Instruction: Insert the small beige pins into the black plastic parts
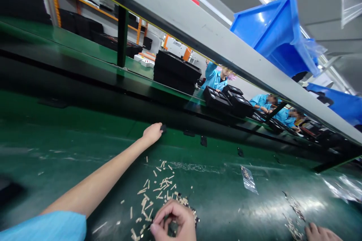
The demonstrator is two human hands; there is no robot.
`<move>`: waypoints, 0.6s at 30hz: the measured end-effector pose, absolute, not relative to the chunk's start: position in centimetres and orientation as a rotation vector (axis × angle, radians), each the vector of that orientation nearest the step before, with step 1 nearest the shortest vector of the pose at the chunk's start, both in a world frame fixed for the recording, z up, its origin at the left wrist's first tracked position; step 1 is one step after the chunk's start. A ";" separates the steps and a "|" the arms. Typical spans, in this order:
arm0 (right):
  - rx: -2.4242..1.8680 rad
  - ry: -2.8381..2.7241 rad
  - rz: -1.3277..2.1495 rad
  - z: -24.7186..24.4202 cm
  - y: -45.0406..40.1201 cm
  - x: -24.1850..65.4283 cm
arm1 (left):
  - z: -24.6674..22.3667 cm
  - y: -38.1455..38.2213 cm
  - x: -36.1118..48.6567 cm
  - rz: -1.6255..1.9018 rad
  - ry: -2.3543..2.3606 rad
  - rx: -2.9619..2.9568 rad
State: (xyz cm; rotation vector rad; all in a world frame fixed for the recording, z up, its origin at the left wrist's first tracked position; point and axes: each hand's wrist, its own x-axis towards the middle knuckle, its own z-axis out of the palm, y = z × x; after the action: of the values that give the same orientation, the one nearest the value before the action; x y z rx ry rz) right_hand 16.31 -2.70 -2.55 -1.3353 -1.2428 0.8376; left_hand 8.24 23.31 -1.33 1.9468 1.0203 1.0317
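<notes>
Black part (pixel 163 128) in the grip of the left hand (pixel 152 134), way out near the far side of the green table (pixel 220 192)! Over by the pale strips (pixel 164 183), right hand (pixel 182 219) in a closed pinch, contents too small to tell.

Strips (pixel 164 183) are beige, the sleeve (pixel 53 226) blue, the tabletop (pixel 220 205) green.

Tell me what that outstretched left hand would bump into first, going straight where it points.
Beyond the small dark piece it touches, the left hand would probably meet the long black ledge first, though depth is unclear; it might pass underneath.
</notes>
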 end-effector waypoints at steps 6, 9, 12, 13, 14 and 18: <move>-1.400 -1.021 0.754 0.4 -3.0 16.5 | 0.3 14.9 4.5 0.867 0.881 1.712; -1.356 -0.901 0.814 0.5 -3.1 16.7 | 0.5 8.4 2.4 0.780 0.657 1.334; -1.352 -0.906 0.893 0.3 -3.3 16.4 | 0.5 3.8 1.1 0.759 0.614 1.151; -1.358 -0.927 0.924 0.3 -3.4 16.3 | 0.5 2.9 0.9 0.764 0.613 1.133; -1.368 -0.950 0.950 0.2 -3.5 16.1 | 0.5 2.2 0.9 0.768 0.611 1.120; -1.438 -1.027 0.908 0.2 -4.0 15.4 | 0.4 1.0 1.1 0.747 0.625 1.071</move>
State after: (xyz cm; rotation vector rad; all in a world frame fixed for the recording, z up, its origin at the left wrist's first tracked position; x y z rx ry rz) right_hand 15.37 -4.04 0.22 -1.4375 -1.0268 0.9076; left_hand 1.06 0.99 0.36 1.0706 0.6249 0.7467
